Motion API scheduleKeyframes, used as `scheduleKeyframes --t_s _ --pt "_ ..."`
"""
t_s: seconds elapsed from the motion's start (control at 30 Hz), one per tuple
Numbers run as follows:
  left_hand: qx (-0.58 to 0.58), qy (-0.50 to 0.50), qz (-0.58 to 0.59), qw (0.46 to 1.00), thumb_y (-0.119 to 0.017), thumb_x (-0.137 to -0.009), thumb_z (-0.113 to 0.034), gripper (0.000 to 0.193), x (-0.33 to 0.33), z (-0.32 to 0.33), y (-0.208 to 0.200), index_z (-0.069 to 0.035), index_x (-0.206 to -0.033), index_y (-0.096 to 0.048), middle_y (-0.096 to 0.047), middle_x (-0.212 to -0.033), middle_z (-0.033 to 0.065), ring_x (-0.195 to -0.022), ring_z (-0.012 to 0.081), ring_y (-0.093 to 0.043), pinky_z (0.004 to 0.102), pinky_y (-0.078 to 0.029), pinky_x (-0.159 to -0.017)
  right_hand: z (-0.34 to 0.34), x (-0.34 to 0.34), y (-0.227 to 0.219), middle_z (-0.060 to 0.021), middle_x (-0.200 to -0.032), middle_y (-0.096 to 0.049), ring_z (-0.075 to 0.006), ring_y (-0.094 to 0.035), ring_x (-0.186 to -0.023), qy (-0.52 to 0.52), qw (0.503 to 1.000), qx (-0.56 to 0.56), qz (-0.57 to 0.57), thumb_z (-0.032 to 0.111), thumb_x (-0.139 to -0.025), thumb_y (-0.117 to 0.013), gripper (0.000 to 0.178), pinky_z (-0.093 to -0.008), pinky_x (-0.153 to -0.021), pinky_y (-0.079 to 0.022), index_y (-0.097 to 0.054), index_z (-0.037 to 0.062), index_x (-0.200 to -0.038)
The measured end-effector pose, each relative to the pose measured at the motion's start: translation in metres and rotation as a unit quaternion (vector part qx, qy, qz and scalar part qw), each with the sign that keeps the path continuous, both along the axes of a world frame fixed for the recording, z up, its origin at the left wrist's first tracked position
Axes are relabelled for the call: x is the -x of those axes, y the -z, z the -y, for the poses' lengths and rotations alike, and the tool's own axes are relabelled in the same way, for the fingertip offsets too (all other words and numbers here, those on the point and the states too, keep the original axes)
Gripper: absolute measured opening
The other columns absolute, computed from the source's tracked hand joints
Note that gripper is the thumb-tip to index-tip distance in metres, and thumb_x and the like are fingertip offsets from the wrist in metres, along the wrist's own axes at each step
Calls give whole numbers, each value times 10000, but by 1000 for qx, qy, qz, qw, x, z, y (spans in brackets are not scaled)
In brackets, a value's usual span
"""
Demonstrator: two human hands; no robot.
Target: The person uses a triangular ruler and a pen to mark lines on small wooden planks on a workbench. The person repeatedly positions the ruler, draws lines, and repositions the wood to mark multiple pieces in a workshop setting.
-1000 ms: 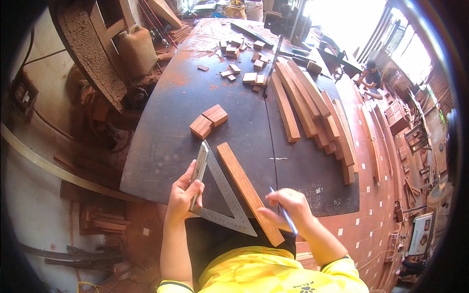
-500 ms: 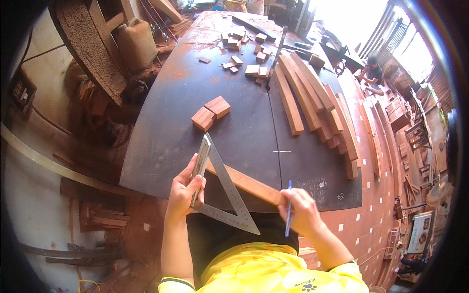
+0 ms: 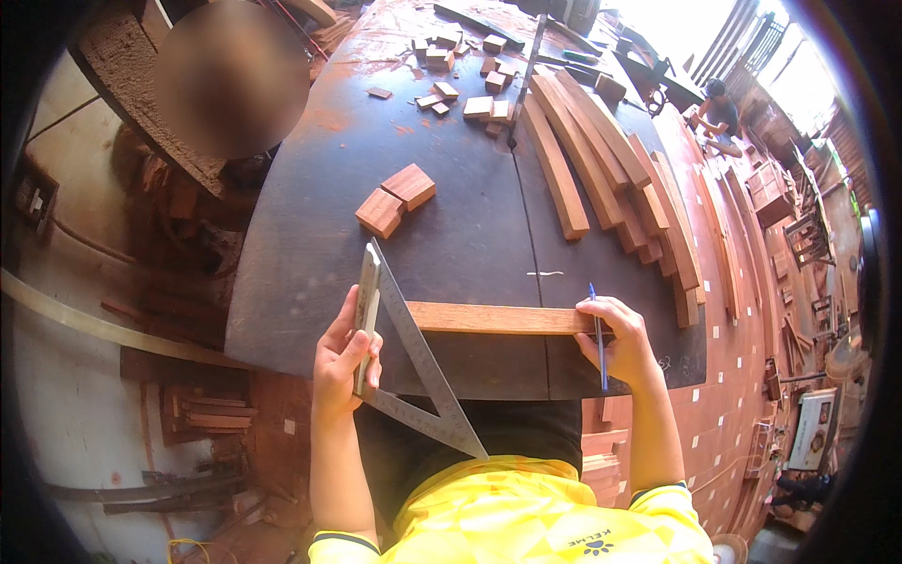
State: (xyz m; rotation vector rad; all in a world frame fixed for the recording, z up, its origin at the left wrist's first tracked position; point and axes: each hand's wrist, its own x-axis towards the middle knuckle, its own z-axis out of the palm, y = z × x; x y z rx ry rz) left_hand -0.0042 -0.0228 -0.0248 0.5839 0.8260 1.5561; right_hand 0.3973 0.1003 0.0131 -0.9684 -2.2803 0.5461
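Dark bench (image 3: 460,254), reddish floor (image 3: 742,404); left hand (image 3: 343,352) grips square (image 3: 420,348), right hand (image 3: 620,343) pen (image 3: 601,365) and strip (image 3: 498,318), whose left end seems hidden.

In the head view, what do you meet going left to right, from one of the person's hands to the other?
Left hand → triangle ruler → wooden bar → right hand.

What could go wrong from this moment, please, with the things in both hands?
The right hand holds both the blue pen and the wooden strip, so either might slip. The left hand holds the triangle ruler, which overlaps the strip's left end in view, so they could bump.
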Motion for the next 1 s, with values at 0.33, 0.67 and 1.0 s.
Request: scheduleKeyframes --t_s 0.33,0.67,1.0 --pt "-25 16 59 998 -668 -1046 -131 676 6 -1 5 -89 -1651 -370 -659 -960 97 -588 85 -576 208 -545 -470 -4 -1 7 -149 -1085 -761 -304 -758 -958 14 999 -31 -16 189 -749 -963 490 -365 -840 -627 -729 81 -1167" --pt "-12 14 30 999 -689 -1035 -133 694 4 -2 3 -66 -1647 -370 -681 -991 106 -643 93 -611 210 -551 -474 0 4 8 -149 -1073 -758 -318 -754 -965 33 999 -35 -21 160 -779 -928 433 -383 -859 -629 -729 65 -1152" --pt "56 26 -59 996 -658 -1029 -73 666 7 -6 -13 -59 -1638 -390 -664 -918 87 -532 97 -550 219 -525 -483 -11 -3 8 -153 -1039 -748 -315 -743 -929 -4 999 -40 -33 142 -776 -931 424 -381 -827 -620 -726 56 -1137"
